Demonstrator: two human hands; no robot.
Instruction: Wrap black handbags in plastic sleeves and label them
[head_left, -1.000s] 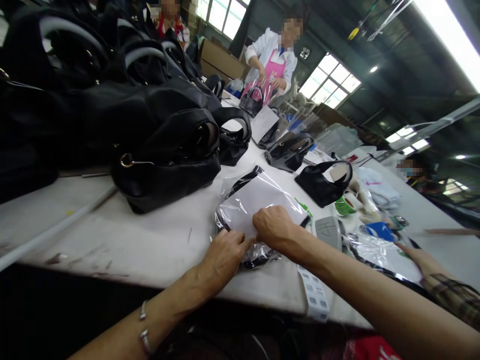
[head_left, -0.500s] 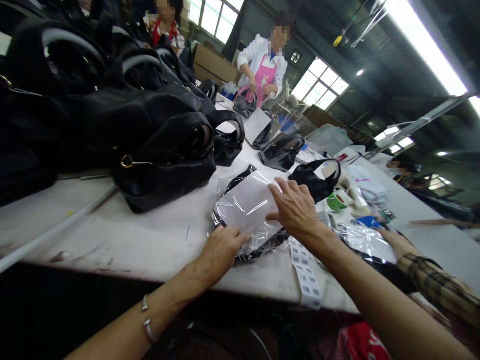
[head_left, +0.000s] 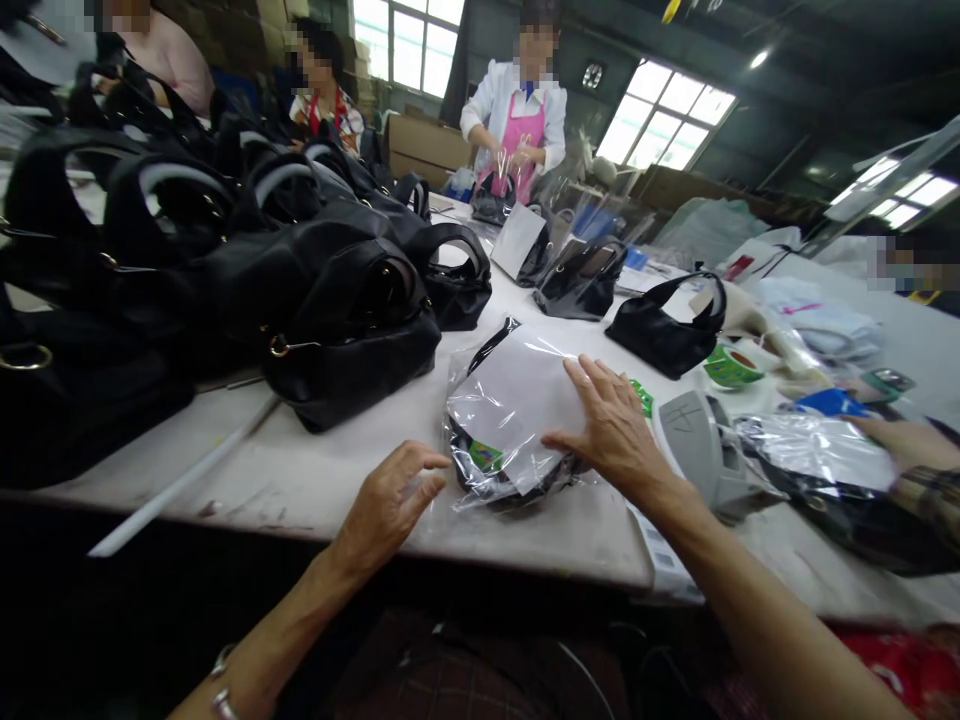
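Note:
On the white table edge before me lies a black handbag wrapped in a clear plastic bag (head_left: 517, 400), with a white sheet of paper on top under the film. A green sticker (head_left: 484, 456) shows at its lower left. My right hand (head_left: 611, 425) rests on the right side of the package, fingers spread and flat. My left hand (head_left: 394, 495) is just off the package's left side, thumb and fingers apart, holding nothing. Behind my right hand stands a grey tape dispenser (head_left: 690, 440), and a bit of green tape (head_left: 642, 397) shows beside my fingers.
Several black handbags (head_left: 352, 340) crowd the table's left. A white rod (head_left: 187, 475) juts over the front edge. Another black handbag (head_left: 667, 325) and a green tape roll (head_left: 731, 367) stand right. A co-worker's hand (head_left: 900, 440) touches a second wrapped bag (head_left: 821, 450); another person (head_left: 517, 110) works behind.
My left hand has come off the package and moved left. A green sticker now shows at the package's lower left. My right hand stays on it; the view has turned.

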